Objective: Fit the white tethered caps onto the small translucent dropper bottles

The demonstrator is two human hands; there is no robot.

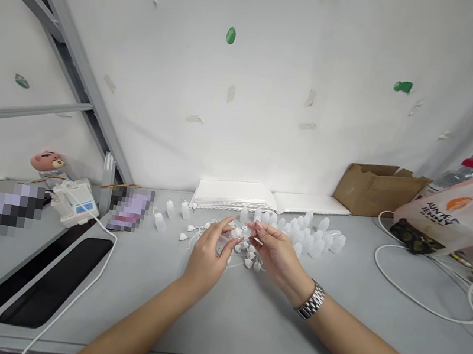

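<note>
Your left hand (pixel 212 251) curls thumb and fingers around a small white piece (pixel 236 234); your right hand (pixel 274 253) pinches thumb to forefinger just right of it, what between them unclear. Caps (pixel 249 257) lie beneath, bottles (pixel 310 239) right.

The left hand (pixel 212 251) and right hand (pixel 272 248) nearly meet over the grey table (pixel 257 330), fingertips pinching a small white piece (pixel 236 234) — its exact shape too small to tell; a silver link watch (pixel 312 300) circles the right wrist. White caps with loops (pixel 249 258) lie loosely around the hands; to their right stand clustered translucent bottles (pixel 310 239), and to their left, three capped bottles (pixel 160 222) — apart from the cluster. Behind rest white sheets (pixel 236 195), beside an open cardboard box (pixel 378 190).
</note>
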